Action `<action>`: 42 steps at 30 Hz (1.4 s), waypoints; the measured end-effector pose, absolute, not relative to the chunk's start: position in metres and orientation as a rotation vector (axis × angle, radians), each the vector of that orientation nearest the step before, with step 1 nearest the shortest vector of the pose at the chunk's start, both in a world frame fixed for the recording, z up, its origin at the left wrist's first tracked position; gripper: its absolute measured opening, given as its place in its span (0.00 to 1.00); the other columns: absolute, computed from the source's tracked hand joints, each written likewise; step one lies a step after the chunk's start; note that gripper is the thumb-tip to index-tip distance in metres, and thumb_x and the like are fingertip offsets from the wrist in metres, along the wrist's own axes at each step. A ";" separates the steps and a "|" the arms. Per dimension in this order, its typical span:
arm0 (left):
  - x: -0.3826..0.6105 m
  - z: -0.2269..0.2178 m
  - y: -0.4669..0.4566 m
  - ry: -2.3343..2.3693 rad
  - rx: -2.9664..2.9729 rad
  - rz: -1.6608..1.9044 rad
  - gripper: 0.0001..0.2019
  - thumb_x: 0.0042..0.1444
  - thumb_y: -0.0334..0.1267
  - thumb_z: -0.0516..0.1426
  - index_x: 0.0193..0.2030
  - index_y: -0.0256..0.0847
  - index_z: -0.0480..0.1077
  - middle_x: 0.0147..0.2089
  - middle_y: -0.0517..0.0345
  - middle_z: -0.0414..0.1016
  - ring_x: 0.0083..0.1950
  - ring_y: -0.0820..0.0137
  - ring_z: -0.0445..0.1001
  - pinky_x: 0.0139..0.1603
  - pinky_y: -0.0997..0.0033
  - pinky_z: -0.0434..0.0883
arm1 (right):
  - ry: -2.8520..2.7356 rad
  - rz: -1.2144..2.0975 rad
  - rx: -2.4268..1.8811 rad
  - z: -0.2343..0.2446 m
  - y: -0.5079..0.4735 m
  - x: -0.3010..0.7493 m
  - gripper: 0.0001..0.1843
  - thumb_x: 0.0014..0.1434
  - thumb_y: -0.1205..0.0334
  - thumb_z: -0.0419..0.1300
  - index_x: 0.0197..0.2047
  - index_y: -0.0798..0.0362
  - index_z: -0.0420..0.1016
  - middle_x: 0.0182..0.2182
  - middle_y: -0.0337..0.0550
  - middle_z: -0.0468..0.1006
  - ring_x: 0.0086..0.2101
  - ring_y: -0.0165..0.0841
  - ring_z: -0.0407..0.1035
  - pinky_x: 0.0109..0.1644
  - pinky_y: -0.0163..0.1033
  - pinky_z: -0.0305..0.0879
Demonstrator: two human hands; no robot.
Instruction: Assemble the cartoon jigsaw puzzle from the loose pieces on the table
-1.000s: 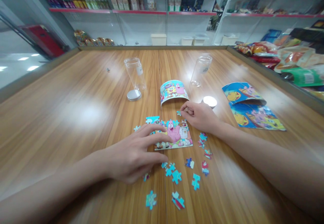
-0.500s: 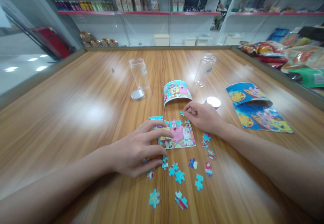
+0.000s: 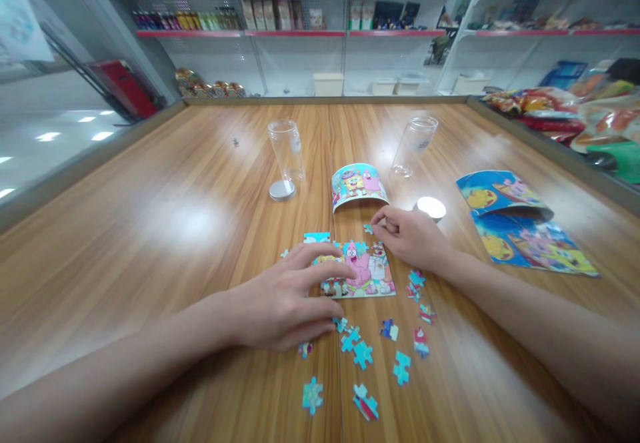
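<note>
A partly joined cartoon jigsaw puzzle point(image 3: 367, 273) lies flat on the wooden table, with a pink starfish figure in its middle. My left hand point(image 3: 293, 296) rests over its left side, fingers spread, covering some of the picture. Just above the puzzle's top edge, my right hand point(image 3: 410, 235) pinches a small blue puzzle piece point(image 3: 369, 228) between thumb and fingertips. Several loose pieces, among them a blue piece point(image 3: 401, 367) and a red-and-white piece point(image 3: 421, 341), are scattered below and to the right. Behind the puzzle stands a curled picture card point(image 3: 359, 186) with a similar scene.
Two clear jars point(image 3: 287, 149) stand farther back, with a silver lid point(image 3: 283, 190) at left and a white-looking lid point(image 3: 431, 208) near my right hand. A folded blue picture sheet point(image 3: 535, 239) lies at right. Packaged goods point(image 3: 540, 106) sit beyond the table's right edge.
The whole view has shifted slightly, so things appear a little to the right and lower. Both hands keep nearly the same places over the puzzle; the right still pinches the piece.
</note>
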State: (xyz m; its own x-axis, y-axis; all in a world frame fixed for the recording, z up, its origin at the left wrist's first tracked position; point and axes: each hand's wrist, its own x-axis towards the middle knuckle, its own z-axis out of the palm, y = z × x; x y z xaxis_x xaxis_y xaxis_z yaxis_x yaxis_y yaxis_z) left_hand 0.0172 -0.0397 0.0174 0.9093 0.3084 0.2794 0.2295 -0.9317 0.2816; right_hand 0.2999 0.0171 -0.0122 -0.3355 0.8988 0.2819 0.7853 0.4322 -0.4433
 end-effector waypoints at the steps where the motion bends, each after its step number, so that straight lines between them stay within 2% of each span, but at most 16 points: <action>1: 0.017 0.017 -0.040 0.401 2.829 0.468 0.08 0.58 0.34 0.62 0.45 0.44 0.74 0.65 0.49 0.65 0.68 0.51 0.57 0.67 0.44 0.62 | -2.207 0.311 -1.417 -0.012 0.017 0.300 0.05 0.61 0.60 0.59 0.37 0.51 0.74 0.19 0.32 0.67 0.23 0.27 0.62 0.29 0.35 0.52; 4: 0.017 0.017 -0.039 0.396 2.828 0.469 0.09 0.57 0.31 0.60 0.45 0.44 0.74 0.66 0.50 0.64 0.68 0.52 0.57 0.67 0.43 0.62 | -2.206 0.315 -1.414 -0.013 0.017 0.300 0.05 0.61 0.60 0.59 0.37 0.51 0.75 0.19 0.32 0.67 0.23 0.27 0.62 0.30 0.35 0.52; 6: 0.016 0.018 -0.038 0.413 2.826 0.482 0.11 0.57 0.32 0.60 0.47 0.42 0.73 0.65 0.48 0.65 0.68 0.52 0.58 0.67 0.43 0.62 | -2.206 0.318 -1.415 -0.013 0.017 0.300 0.06 0.62 0.59 0.59 0.37 0.51 0.75 0.19 0.32 0.67 0.23 0.27 0.62 0.30 0.35 0.53; 10: 0.016 0.020 -0.037 0.449 2.835 0.498 0.14 0.57 0.45 0.63 0.46 0.40 0.72 0.64 0.43 0.66 0.67 0.49 0.59 0.66 0.40 0.62 | -2.210 0.313 -1.421 -0.012 0.016 0.299 0.06 0.62 0.59 0.58 0.38 0.51 0.75 0.19 0.33 0.68 0.23 0.27 0.62 0.30 0.35 0.53; 12: 0.016 0.020 -0.037 0.428 2.847 0.482 0.15 0.57 0.49 0.63 0.44 0.40 0.72 0.65 0.44 0.65 0.68 0.48 0.58 0.66 0.39 0.61 | -2.214 0.316 -1.424 -0.011 0.016 0.299 0.06 0.62 0.59 0.58 0.38 0.51 0.75 0.19 0.33 0.68 0.23 0.27 0.62 0.30 0.35 0.52; 20: 0.017 0.021 -0.038 0.375 2.824 0.428 0.11 0.57 0.43 0.63 0.42 0.41 0.73 0.65 0.46 0.65 0.68 0.49 0.58 0.66 0.42 0.63 | -2.211 0.316 -1.424 -0.011 0.017 0.299 0.06 0.62 0.59 0.58 0.38 0.51 0.75 0.19 0.33 0.68 0.22 0.28 0.62 0.30 0.35 0.52; 24: 0.017 0.021 -0.037 0.295 2.866 0.535 0.06 0.59 0.38 0.62 0.42 0.41 0.73 0.61 0.47 0.70 0.67 0.52 0.59 0.64 0.47 0.66 | -2.213 0.317 -1.419 -0.011 0.017 0.299 0.06 0.62 0.59 0.58 0.37 0.51 0.74 0.19 0.32 0.67 0.22 0.27 0.62 0.30 0.35 0.52; 26: 0.015 0.019 -0.034 0.318 2.889 0.663 0.05 0.60 0.34 0.61 0.43 0.40 0.73 0.56 0.48 0.73 0.64 0.56 0.64 0.61 0.52 0.69 | -2.216 0.320 -1.422 -0.011 0.017 0.299 0.06 0.62 0.59 0.58 0.37 0.51 0.74 0.19 0.32 0.67 0.22 0.27 0.61 0.29 0.34 0.52; 28: 0.009 0.015 -0.028 0.454 2.880 0.871 0.04 0.61 0.33 0.61 0.43 0.40 0.72 0.49 0.49 0.74 0.54 0.61 0.69 0.53 0.58 0.72 | -2.218 0.319 -1.425 -0.012 0.017 0.300 0.06 0.62 0.59 0.58 0.37 0.51 0.74 0.19 0.32 0.67 0.22 0.27 0.62 0.29 0.34 0.52; 30: 0.002 0.009 -0.019 0.673 2.812 1.100 0.04 0.61 0.32 0.61 0.42 0.40 0.72 0.39 0.53 0.73 0.42 0.68 0.69 0.42 0.65 0.72 | -2.218 0.317 -1.423 -0.012 0.017 0.301 0.06 0.62 0.60 0.58 0.37 0.51 0.74 0.19 0.32 0.67 0.22 0.27 0.62 0.29 0.35 0.52; 32: -0.006 0.003 -0.009 0.850 2.744 1.187 0.04 0.62 0.31 0.59 0.43 0.41 0.71 0.35 0.56 0.72 0.36 0.71 0.68 0.38 0.68 0.69 | -2.222 0.318 -1.418 -0.012 0.017 0.301 0.06 0.62 0.60 0.58 0.37 0.51 0.74 0.19 0.32 0.67 0.22 0.28 0.62 0.29 0.35 0.51; 36: -0.015 -0.005 0.005 0.947 2.759 1.074 0.03 0.63 0.31 0.58 0.43 0.39 0.72 0.35 0.55 0.75 0.38 0.69 0.70 0.42 0.66 0.70 | -2.230 0.323 -1.416 -0.012 0.018 0.301 0.06 0.62 0.59 0.57 0.37 0.51 0.74 0.18 0.32 0.66 0.21 0.28 0.61 0.29 0.35 0.51; 42: -0.015 -0.006 0.007 0.808 2.899 0.832 0.04 0.64 0.35 0.57 0.43 0.40 0.73 0.39 0.54 0.77 0.41 0.68 0.70 0.45 0.64 0.70 | -2.218 0.310 -1.405 -0.012 0.017 0.301 0.07 0.62 0.59 0.57 0.37 0.51 0.74 0.19 0.33 0.67 0.21 0.28 0.61 0.29 0.35 0.52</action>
